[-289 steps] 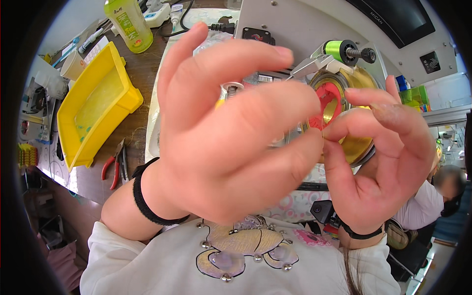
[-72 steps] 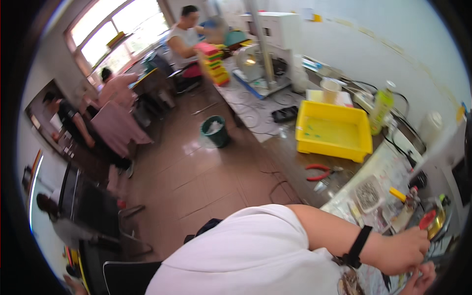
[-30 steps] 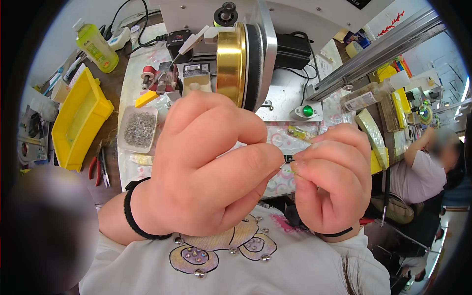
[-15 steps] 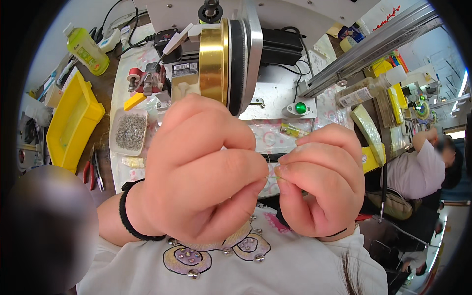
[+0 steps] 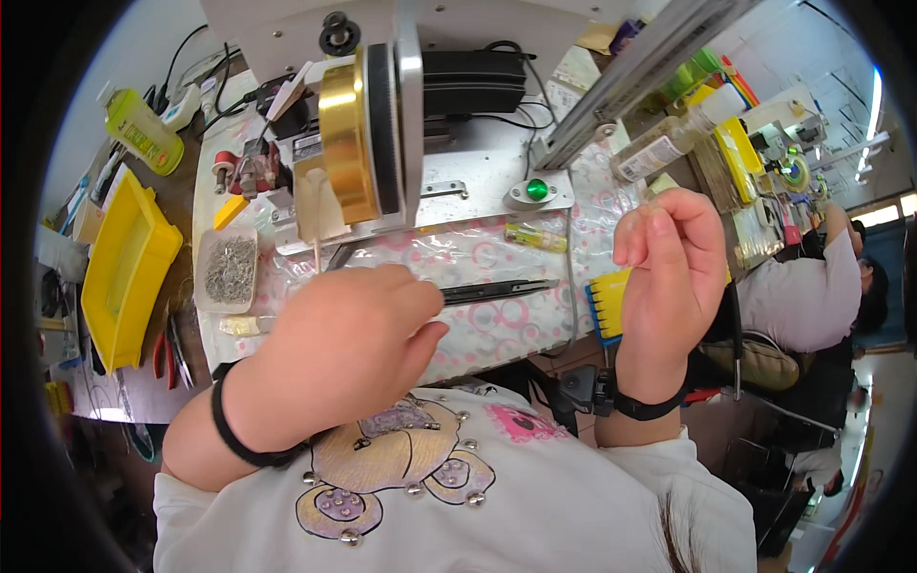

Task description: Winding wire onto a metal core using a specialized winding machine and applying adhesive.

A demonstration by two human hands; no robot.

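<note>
Over the patterned table cover (image 5: 478,336), my left hand (image 5: 349,334) is lowered palm down, its thumb apart from the bent fingers. Dark slim tweezers (image 5: 501,290) lie beside its fingertips, their left end hidden by the hand. Raised at the right, my right hand (image 5: 673,267) has its thumb pressed to the fingers in a pinch; whatever may be between them is too fine to make out. A gold drum (image 5: 339,143) on a machine stands beyond my left hand. Left of that hand is a white container (image 5: 229,272) full of small metal pieces.
A yellow tray (image 5: 124,277), red-handled pliers (image 5: 170,358) and a green bottle (image 5: 143,129) are at the left. A green button (image 5: 537,189) sits on the machine's base. Behind my right hand is a yellow block (image 5: 607,306). Another person (image 5: 793,306) sits farther right.
My hands have parted from fingertip to fingertip, where a thin strand showed between them. The left has dropped toward the tweezers; the right has moved right and up. The view has shifted.
</note>
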